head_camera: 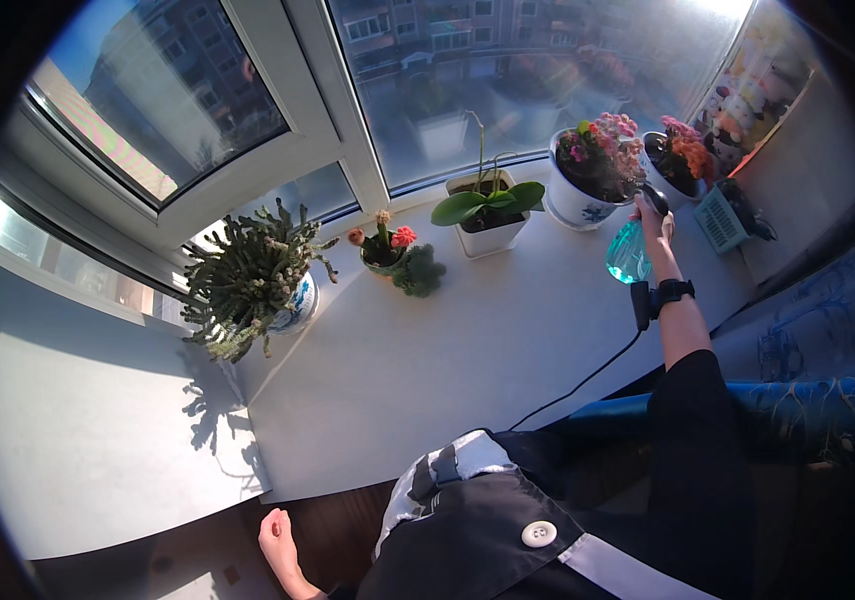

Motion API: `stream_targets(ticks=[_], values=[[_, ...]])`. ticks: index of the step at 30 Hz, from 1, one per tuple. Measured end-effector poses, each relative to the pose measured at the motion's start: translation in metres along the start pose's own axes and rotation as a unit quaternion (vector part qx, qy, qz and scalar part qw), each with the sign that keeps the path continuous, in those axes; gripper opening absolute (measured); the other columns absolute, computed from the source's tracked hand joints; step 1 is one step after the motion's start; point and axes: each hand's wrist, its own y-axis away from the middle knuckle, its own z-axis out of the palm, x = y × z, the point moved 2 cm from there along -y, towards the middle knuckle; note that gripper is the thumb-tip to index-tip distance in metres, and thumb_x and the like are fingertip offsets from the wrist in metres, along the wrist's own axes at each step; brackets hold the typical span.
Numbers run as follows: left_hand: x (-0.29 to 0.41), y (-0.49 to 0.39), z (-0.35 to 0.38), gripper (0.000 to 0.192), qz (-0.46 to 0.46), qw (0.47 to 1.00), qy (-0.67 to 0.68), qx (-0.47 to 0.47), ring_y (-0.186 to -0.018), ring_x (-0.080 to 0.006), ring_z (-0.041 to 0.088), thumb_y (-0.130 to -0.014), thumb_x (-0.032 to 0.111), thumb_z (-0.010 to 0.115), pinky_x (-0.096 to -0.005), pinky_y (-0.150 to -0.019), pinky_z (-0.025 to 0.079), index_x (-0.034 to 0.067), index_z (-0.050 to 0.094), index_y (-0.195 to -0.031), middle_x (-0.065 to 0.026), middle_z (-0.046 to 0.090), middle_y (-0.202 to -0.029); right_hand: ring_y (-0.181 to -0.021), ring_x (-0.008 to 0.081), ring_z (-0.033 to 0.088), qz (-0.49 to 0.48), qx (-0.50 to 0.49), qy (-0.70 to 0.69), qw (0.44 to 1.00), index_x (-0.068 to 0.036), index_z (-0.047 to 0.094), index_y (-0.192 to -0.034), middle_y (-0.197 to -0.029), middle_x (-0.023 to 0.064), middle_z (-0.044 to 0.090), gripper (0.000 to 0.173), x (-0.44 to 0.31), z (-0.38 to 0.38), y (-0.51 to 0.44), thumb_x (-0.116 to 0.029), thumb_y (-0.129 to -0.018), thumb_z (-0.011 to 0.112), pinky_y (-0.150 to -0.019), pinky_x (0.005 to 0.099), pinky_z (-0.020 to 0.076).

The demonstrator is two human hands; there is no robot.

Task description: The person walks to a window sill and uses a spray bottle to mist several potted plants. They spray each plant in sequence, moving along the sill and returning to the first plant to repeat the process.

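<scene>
My right hand (652, 214) is closed around the black spray head of a spray bottle with a translucent teal body (628, 253), held over the white windowsill at the right. Just beyond the nozzle stands a white pot (585, 196) with pink flowers (613, 135). A second white pot (673, 174) with pink and orange flowers stands right behind my hand. My left hand (277, 529) hangs below the sill's front edge at the lower left, its fingers curled and holding nothing visible. A black device is strapped to my right wrist, with a cable running down from it.
On the white windowsill (427, 360) stand a square white pot (491, 238) with a broad-leaved orchid, a small pot of grafted cacti (382, 255) beside a green succulent (420, 271), and a bushy segmented cactus (247, 270). A teal plastic basket (721, 221) stands at the right wall. Window frames rise behind.
</scene>
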Motion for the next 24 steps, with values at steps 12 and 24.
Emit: stream_targets(ticks=[12,24], values=[[0.045,0.012,-0.055,0.034,-0.117,0.985,-0.107,-0.069,-0.103,-0.0155,0.063,-0.095,0.017,0.064,-0.0289,-0.092,0.049,-0.002,0.061,-0.124,-0.0089,0.068,-0.113,-0.097,0.0095,0.061,-0.110,-0.111,0.042,0.987,-0.012,0.072,-0.112,-0.100,0.0002,0.072,0.037,0.061,-0.018,-0.044,-0.039,-0.086,0.071,-0.091,0.0268,0.0438],[0.069,-0.036,-0.032,0.033,-0.006,0.989,-0.124,-0.086,-0.102,-0.0162,0.061,-0.096,0.018,0.064,-0.0282,-0.093,0.047,-0.006,0.061,-0.120,-0.0114,0.066,-0.112,-0.089,0.0088,0.064,-0.105,-0.150,0.011,0.983,-0.007,0.071,-0.111,-0.098,0.0014,0.069,0.028,-0.037,-0.155,-0.051,-0.022,-0.087,0.073,-0.079,0.0254,0.0505]])
